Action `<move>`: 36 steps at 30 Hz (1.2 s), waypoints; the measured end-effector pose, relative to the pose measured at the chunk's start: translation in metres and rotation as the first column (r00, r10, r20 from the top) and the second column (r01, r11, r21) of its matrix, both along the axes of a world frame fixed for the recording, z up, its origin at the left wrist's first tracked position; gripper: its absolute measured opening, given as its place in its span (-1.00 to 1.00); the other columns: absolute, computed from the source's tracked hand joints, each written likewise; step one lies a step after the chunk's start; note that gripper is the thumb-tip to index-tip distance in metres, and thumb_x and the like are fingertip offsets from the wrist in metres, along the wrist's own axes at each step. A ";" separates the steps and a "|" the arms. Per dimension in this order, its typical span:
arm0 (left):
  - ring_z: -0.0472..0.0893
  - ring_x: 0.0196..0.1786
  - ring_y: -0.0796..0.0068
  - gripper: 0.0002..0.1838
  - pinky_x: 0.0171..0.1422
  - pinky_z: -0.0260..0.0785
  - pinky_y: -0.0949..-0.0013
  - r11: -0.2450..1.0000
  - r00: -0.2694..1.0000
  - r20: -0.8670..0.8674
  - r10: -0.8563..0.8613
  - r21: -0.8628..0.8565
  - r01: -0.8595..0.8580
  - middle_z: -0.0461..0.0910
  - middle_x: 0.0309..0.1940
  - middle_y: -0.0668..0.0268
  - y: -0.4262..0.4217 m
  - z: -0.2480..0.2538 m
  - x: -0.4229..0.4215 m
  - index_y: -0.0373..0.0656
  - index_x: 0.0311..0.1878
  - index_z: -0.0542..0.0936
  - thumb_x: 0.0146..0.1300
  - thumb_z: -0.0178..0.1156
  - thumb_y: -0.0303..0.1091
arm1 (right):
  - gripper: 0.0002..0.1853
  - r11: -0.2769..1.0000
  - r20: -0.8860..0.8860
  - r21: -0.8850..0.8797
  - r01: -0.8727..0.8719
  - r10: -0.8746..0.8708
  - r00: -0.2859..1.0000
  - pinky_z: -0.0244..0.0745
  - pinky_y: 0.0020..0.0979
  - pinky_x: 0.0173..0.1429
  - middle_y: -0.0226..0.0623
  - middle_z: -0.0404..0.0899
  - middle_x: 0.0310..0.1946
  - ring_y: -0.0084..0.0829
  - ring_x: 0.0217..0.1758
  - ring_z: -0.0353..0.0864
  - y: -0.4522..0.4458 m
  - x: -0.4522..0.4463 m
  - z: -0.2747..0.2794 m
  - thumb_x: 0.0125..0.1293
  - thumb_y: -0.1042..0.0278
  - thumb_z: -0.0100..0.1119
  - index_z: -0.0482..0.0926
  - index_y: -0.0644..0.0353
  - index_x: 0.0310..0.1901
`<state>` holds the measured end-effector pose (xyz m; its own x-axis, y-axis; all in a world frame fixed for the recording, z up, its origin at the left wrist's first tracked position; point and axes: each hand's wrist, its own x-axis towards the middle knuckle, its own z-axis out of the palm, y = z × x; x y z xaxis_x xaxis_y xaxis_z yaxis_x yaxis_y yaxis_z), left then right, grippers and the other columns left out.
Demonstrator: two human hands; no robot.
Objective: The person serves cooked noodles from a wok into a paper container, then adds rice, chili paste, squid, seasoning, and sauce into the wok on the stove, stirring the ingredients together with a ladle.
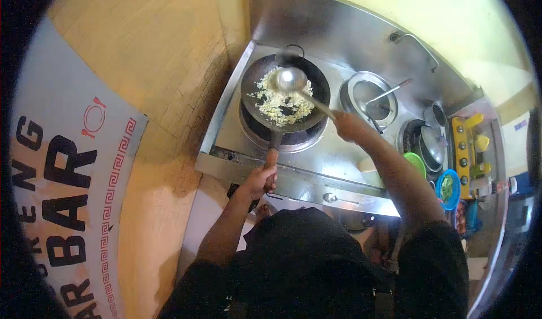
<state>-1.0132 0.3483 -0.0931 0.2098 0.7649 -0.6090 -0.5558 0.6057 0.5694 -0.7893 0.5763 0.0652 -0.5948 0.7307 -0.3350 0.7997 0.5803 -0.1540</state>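
A dark wok (318, 76) sits tilted over the left burner of a steel stove. Whitish-yellow bits of food, like rice or scrambled egg (287, 110), lie spread across its inside. My left hand (259, 182) is wrapped around the wok's wooden handle (272, 157). A long-handled metal ladle (291, 79) is in my right hand (351, 126), its round bowl over the food. The ladle is partly smeared by motion, so I cannot tell whether its bowl touches the food.
Right of the wok stands a metal pot (353, 88) with another ladle (389, 90) in it. Farther right are a pan (433, 147), a green bowl (415, 162), a blue basket of chopped greens (447, 188) and a yellow rack (463, 152). A steel backsplash (339, 25) rises behind.
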 end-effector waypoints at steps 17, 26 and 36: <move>0.45 -0.53 0.50 -0.73 -0.55 0.27 0.40 1.000 0.994 0.107 0.002 0.020 -0.004 0.43 -0.45 0.44 0.002 0.004 -0.001 0.02 -0.04 0.40 0.33 0.12 -0.10 | -0.57 0.992 -0.025 -0.085 0.095 -0.097 0.995 0.53 -0.01 -0.18 0.06 0.62 -0.36 0.02 -0.34 0.64 -0.055 -0.012 0.020 0.37 0.28 -0.16 0.29 0.11 0.25; 0.46 -0.52 0.47 -0.73 -0.54 0.28 0.33 0.994 0.989 0.101 -0.106 -0.027 0.110 0.42 -0.54 0.44 0.009 0.005 -0.010 0.04 -0.27 0.38 0.30 0.14 -0.01 | -0.54 0.967 0.298 0.210 0.142 -0.202 0.933 0.58 -0.21 -0.36 -0.08 0.66 -0.30 -0.23 -0.29 0.71 -0.121 -0.084 -0.026 0.36 0.30 -0.11 0.25 0.24 0.25; 0.40 -0.33 0.45 -0.62 -0.18 0.30 0.34 0.978 0.784 0.585 -0.209 0.131 0.162 0.40 -0.44 0.39 0.005 -0.021 -0.025 -0.12 -0.01 0.49 0.25 0.20 -0.06 | -0.53 0.961 -0.118 -0.090 0.260 -0.270 0.956 0.56 -0.12 -0.26 -0.06 0.64 -0.38 -0.10 -0.33 0.65 -0.098 -0.127 -0.119 -0.27 0.08 0.49 0.63 0.22 -0.34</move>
